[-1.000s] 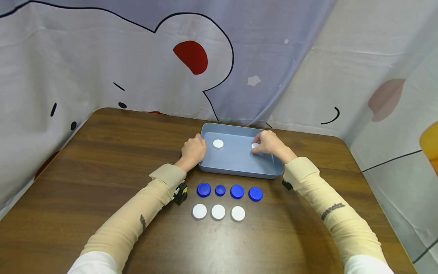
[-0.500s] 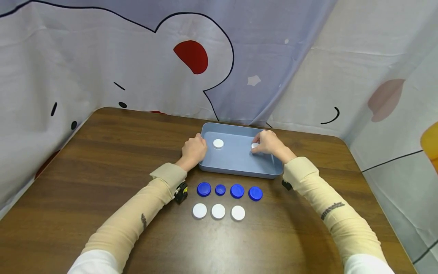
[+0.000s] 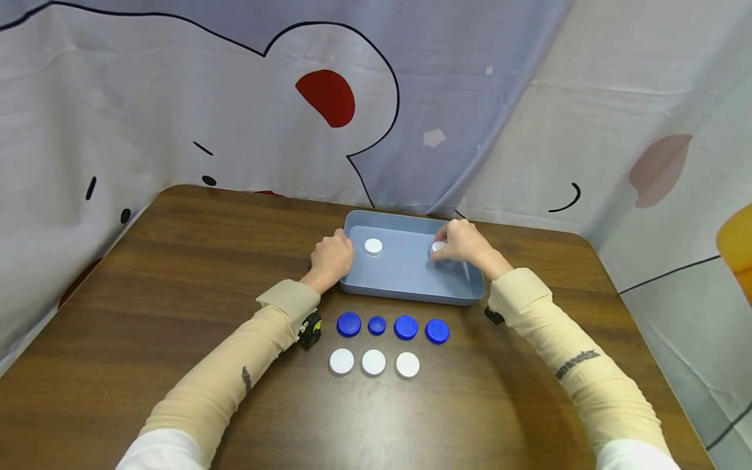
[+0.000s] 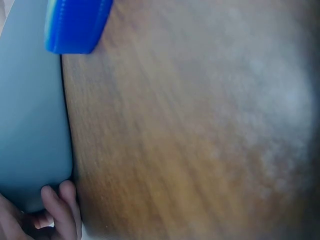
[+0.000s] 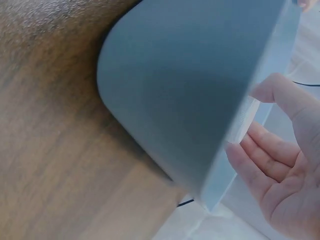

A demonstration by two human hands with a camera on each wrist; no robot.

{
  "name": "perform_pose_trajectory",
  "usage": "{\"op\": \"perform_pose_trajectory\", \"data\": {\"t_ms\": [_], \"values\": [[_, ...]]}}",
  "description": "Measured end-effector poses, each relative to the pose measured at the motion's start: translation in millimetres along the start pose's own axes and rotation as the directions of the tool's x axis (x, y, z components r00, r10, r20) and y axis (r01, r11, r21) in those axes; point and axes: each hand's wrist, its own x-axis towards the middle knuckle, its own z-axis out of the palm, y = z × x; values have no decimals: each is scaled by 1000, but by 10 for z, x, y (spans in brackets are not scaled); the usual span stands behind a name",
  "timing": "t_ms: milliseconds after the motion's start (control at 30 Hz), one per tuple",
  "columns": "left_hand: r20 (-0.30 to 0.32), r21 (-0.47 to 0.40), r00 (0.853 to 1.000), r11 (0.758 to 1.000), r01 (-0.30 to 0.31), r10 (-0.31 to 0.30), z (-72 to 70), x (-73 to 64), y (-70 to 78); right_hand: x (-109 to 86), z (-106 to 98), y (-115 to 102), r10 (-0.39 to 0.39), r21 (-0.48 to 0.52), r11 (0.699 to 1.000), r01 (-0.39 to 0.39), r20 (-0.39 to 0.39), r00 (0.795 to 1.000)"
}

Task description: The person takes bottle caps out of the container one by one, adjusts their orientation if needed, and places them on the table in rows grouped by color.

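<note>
A grey-blue tray (image 3: 411, 292) stands on the wooden table. My left hand (image 3: 332, 258) grips its left end; in the left wrist view, curled fingers (image 4: 61, 207) sit at the tray's corner. Over the right part of the tray, my right hand (image 3: 467, 247) pinches a white bottle cap (image 3: 438, 246) between thumb and fingers. The right wrist view shows this cap's ridged side (image 5: 245, 119) behind the tray wall. A second white cap (image 3: 373, 246) lies flat on the tray floor, toward the left.
In front of the tray lies a row of several blue caps (image 3: 406, 327), one smaller than the others. Nearer me are three white caps (image 3: 373, 362) in a row. A patterned cloth (image 3: 235, 117) hangs behind the table (image 3: 176, 294).
My right hand has shifted very slightly up and back with the white cap. The left hand stays at the tray's end, and the other caps keep their places.
</note>
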Motion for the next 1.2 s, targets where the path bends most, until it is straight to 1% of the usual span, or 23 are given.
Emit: {"op": "perform_pose_trajectory", "data": {"t_ms": [267, 533, 767, 1000, 1200], "values": [[3, 4, 1000, 1000, -1, 1, -11, -5, 7, -137, -146, -71, -12, 10, 1000, 12, -19, 1000], [8, 1, 1000, 1000, -4, 4, -2, -6, -4, -297, -251, -204, -61, 7, 998, 61, -42, 997], [12, -6, 1000, 1000, -6, 6, -6, 2, -5, -442, -332, -330, -100, -20, 995, 99, -65, 993], [4, -10, 1000, 1000, -7, 7, -1, 11, -5, -672, -349, -493, -149, -8, 989, 149, -75, 986], [3, -9, 1000, 1000, -10, 10, 5, 11, -7, -851, -321, -608, -208, -32, 978, 206, -86, 974]]}}
